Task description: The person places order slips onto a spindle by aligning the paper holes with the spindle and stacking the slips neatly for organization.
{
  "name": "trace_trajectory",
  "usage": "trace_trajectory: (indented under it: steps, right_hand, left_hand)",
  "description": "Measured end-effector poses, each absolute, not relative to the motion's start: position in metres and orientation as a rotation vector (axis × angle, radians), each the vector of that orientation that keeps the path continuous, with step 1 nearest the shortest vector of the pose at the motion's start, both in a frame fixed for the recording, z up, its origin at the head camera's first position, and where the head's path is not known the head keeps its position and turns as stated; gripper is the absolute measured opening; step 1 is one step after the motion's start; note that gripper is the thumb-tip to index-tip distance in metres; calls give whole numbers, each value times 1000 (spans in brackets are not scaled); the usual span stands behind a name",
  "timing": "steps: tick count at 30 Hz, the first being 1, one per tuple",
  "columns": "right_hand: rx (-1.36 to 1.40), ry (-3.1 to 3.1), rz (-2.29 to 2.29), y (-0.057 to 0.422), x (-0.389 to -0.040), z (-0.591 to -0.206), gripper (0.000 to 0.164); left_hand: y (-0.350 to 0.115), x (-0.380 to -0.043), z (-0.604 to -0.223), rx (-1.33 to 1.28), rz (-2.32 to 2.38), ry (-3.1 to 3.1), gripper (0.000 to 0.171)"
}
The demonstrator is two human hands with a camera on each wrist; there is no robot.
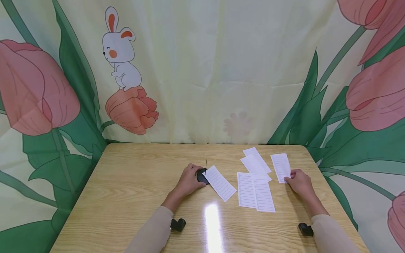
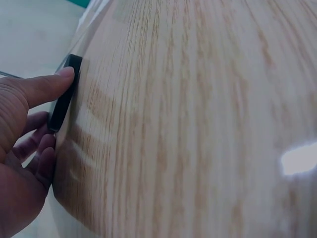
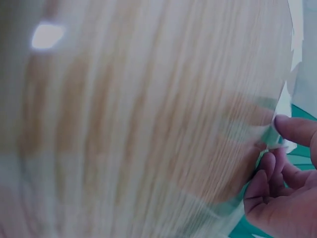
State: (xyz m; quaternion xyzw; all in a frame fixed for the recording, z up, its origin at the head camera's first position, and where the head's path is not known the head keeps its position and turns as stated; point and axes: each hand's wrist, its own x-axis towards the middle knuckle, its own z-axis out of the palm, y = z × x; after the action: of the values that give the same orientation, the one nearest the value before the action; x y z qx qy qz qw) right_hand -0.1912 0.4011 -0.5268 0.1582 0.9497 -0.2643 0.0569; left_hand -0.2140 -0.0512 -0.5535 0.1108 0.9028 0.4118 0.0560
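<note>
My left hand [image 1: 190, 180] grips the dark base of a receipt spike [image 1: 201, 176] on the table, thumb on one edge and fingers on the other. The thin spike stands upright from that base. One lined paper slip [image 1: 220, 183] lies slantwise with its corner over the base, right at the spike. In the left wrist view the base [image 2: 66, 94] shows edge-on between thumb and fingers. My right hand [image 1: 299, 181] pinches the lower right corner of another lined paper slip [image 1: 280, 167]. Only a sliver of paper shows by the fingertips in the right wrist view.
Between the hands lie several more printed slips: two overlapping ones [image 1: 255, 192] in front and a fanned group [image 1: 255, 162] behind. The wooden table [image 1: 133, 189] ends at a curtain [image 1: 196, 70] with a rabbit and tulips. Black wrist devices [image 1: 178, 225] sit at both sleeves.
</note>
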Motion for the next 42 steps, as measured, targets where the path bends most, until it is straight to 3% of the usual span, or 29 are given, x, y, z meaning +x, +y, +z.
trace_trajectory:
  steps: [10,28,42]
  right_hand:
    - [448,2898,-771,404,-188,-529,52]
    - [444,2946,-886,406,-180,-524,43]
    - [349,3044,-926,407,-177,-498,41]
  left_hand:
    - [-51,-213,-552,351,1242,2746,68]
    - [-52,-213,-553,347,1246,2746,68]
    - [-50,-210,-551,333,1259,2740,67]
